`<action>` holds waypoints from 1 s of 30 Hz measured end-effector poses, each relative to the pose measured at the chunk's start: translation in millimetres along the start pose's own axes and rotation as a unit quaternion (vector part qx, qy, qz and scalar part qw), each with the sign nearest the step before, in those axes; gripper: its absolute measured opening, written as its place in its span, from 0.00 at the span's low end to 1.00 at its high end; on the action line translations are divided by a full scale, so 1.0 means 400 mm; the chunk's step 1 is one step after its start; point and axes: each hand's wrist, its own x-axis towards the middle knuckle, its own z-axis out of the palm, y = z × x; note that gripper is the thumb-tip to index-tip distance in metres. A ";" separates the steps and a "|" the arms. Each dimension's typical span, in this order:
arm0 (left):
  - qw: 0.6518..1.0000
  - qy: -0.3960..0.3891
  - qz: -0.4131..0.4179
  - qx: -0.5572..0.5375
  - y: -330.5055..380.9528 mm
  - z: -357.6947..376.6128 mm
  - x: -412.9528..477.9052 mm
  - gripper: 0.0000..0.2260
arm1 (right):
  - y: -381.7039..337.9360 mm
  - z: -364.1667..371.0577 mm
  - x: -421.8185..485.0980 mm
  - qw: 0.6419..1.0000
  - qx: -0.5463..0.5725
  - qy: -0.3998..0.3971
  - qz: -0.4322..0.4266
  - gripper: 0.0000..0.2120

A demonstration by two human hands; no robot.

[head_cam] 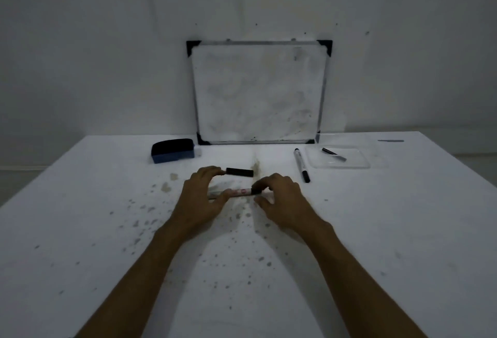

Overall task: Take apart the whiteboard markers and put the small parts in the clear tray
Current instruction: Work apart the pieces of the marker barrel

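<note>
Both hands hold one whiteboard marker (240, 192) level above the middle of the table. My left hand (200, 198) grips its barrel on the left side. My right hand (279, 200) pinches its black right end. A black cap (240, 172) lies on the table just behind the left hand's fingers. A second whole marker (301, 165) lies further right, pointing away from me. The clear tray (360, 166) sits at the back right with a small black part (329, 151) and a grey part (340, 158) inside.
A small framed whiteboard (258, 93) leans on the wall at the back of the white table (107, 230). A blue and black eraser (172, 150) rests at the back left. Dark ink specks dot the table around my forearms.
</note>
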 end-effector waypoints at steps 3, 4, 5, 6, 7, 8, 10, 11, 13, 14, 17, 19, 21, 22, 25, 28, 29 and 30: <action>0.995 0.010 -0.025 -0.097 -0.046 0.000 -0.025 0.22 | -0.032 0.056 0.039 0.997 -0.074 0.010 -0.029 0.17; 0.991 0.017 -0.033 -0.129 -0.049 0.001 -0.024 0.22 | -0.037 0.070 0.046 0.995 -0.087 0.020 -0.037 0.16; 0.987 0.020 -0.041 -0.154 -0.049 0.003 -0.020 0.23 | -0.041 0.081 0.051 0.994 -0.094 0.033 -0.042 0.15; 0.984 0.019 -0.047 -0.171 -0.049 0.006 -0.015 0.24 | -0.043 0.088 0.053 0.993 -0.097 0.044 -0.041 0.14; 0.981 0.019 -0.054 -0.184 -0.050 0.010 -0.009 0.25 | -0.044 0.092 0.053 0.993 -0.097 0.052 -0.035 0.14; 0.978 0.023 -0.064 -0.196 -0.053 0.015 -0.004 0.27 | -0.044 0.097 0.051 0.994 -0.092 0.058 -0.026 0.13; 0.970 0.042 -0.098 -0.219 -0.054 0.020 0.003 0.30 | -0.046 0.100 0.044 0.997 -0.042 0.072 0.002 0.14; 0.964 0.050 -0.119 -0.233 -0.051 0.019 0.006 0.31 | -0.049 0.096 0.039 0.997 0.006 0.081 0.019 0.15; 0.949 0.052 -0.146 -0.274 -0.034 0.017 0.013 0.31 | -0.061 0.089 0.030 0.989 0.103 0.099 0.043 0.15; 0.941 0.050 -0.149 -0.301 -0.023 0.019 0.014 0.30 | -0.069 0.085 0.026 0.985 0.130 0.103 0.047 0.15; 0.917 0.050 -0.111 -0.380 0.009 0.036 0.010 0.18 | -0.097 0.079 0.016 0.982 0.160 0.093 0.040 0.13; 0.906 0.056 -0.100 -0.408 0.020 0.043 0.003 0.16 | -0.108 0.080 0.012 0.984 0.154 0.083 0.024 0.13; 0.892 0.070 -0.114 -0.432 0.019 0.037 0.006 0.15 | -0.116 0.080 0.011 0.987 0.146 0.072 0.010 0.14; 0.879 0.076 -0.129 -0.452 0.016 0.033 0.012 0.14 | -0.119 0.076 0.014 0.987 0.142 0.071 0.003 0.16; 0.841 0.093 -0.168 -0.506 0.003 0.009 0.043 0.13 | -0.108 0.062 0.039 0.986 0.128 0.106 -0.006 0.17; 0.830 0.092 -0.169 -0.524 -0.017 0.004 0.058 0.12 | -0.070 0.053 0.105 0.991 0.035 0.126 -0.001 0.11; 0.831 0.085 -0.163 -0.525 -0.022 0.007 0.057 0.12 | -0.057 0.053 0.127 0.992 -0.008 0.123 0.004 0.11; 0.837 0.077 -0.158 -0.518 -0.028 0.010 0.055 0.12 | -0.045 0.058 0.144 0.992 -0.043 0.121 0.008 0.11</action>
